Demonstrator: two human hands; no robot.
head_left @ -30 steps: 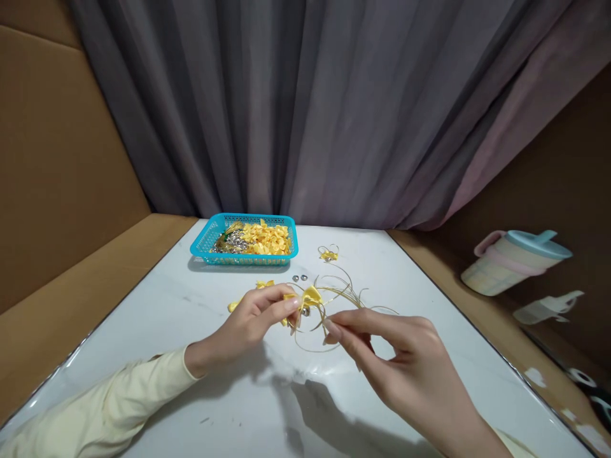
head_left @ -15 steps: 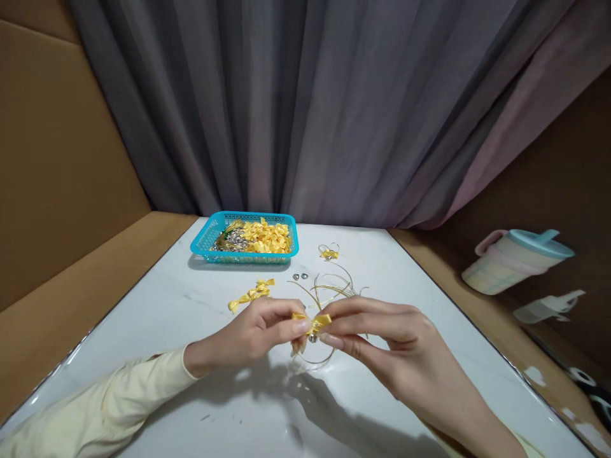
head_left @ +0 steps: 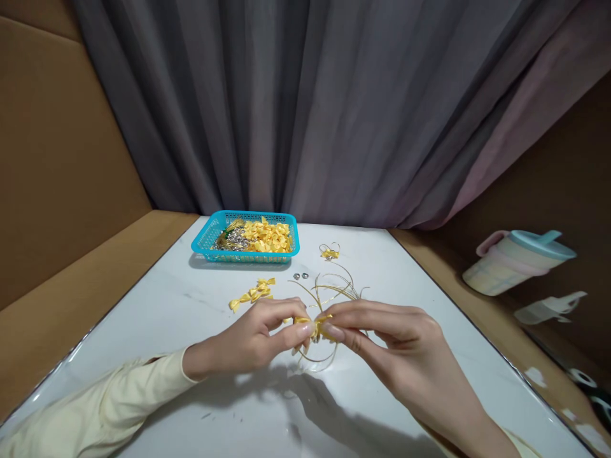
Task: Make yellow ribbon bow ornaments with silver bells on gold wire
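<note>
Between my two hands, over the middle of the white table, is a small yellow ribbon bow (head_left: 319, 326). My left hand (head_left: 267, 334) pinches one side of it, thumb on top. On the other side, my right hand (head_left: 389, 337) has its thumb and fingers closed on the bow. A loop of thin gold cord (head_left: 317, 361) hangs beneath the bow. The small silver bell at the bow is mostly hidden by my fingers. More gold cords (head_left: 341, 286) lie just beyond my hands. Several yellow bows (head_left: 252, 294) rest beyond my left hand.
A blue basket (head_left: 243, 257) holding yellow bows, silver bells and gold cords stands at the back left. Two bells (head_left: 300, 276) and a bow with cord (head_left: 330, 253) lie nearby. At the right edge are a lidded cup (head_left: 510, 264) and a small clear bottle (head_left: 544, 310).
My right thumb and fingers have closed over the right side of the bow, which they only touched before. The bell below it is now more covered.
</note>
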